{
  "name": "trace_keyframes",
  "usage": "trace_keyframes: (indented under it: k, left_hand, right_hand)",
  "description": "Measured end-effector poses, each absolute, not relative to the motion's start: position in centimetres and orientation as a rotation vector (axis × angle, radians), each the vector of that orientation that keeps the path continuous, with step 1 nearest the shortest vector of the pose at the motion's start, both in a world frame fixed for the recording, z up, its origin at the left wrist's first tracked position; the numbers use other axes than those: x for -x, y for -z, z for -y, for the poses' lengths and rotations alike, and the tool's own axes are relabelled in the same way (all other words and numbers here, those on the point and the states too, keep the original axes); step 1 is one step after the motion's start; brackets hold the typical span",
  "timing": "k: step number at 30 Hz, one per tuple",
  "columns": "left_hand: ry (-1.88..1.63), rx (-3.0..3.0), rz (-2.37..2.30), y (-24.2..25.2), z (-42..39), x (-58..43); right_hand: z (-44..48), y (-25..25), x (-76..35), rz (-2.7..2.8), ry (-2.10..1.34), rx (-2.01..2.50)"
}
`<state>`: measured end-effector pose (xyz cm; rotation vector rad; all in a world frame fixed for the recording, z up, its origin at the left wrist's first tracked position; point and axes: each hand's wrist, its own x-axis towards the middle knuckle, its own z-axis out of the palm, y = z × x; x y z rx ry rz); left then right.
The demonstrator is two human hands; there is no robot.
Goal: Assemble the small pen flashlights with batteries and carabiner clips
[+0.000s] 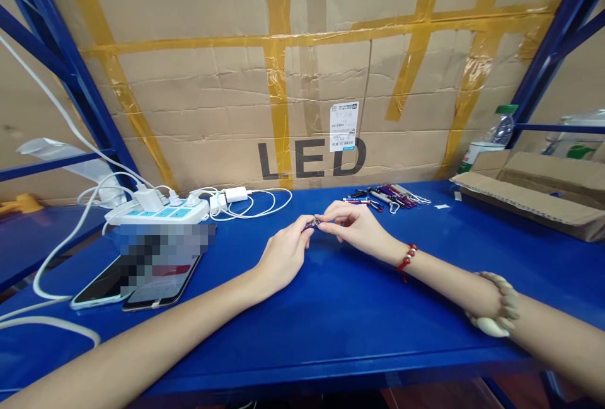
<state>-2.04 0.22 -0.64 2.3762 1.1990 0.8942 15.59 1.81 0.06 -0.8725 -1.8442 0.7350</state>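
Over the middle of the blue shelf, my left hand (286,256) is closed around a small dark purple tube (311,224) with a shiny metal end. Most of the tube is hidden by the fingers. The thumb and forefinger of my right hand (352,225) pinch at its metal end, so both hands meet on it. Just beyond my right hand lies a pile of slim metal tubes (390,196) in purple, silver, red and blue. Some of them carry silver carabiner-like clips (394,208).
On the left are a white power strip (165,212) with chargers and cables, and two phones (163,280). An open cardboard box (534,198) and a plastic bottle (489,138) stand at right. A big taped carton (212,100) marked LED closes off the back.
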Motion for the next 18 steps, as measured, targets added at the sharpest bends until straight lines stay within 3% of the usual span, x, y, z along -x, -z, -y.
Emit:
trace_keyframes:
  k: [18]
  left_hand:
    - [-0.87, -2.405, -1.198, 0.67, -0.18, 2.09]
  right_hand:
    - [-1.98, -0.09, -15.9, 1.872, -0.744, 0.87]
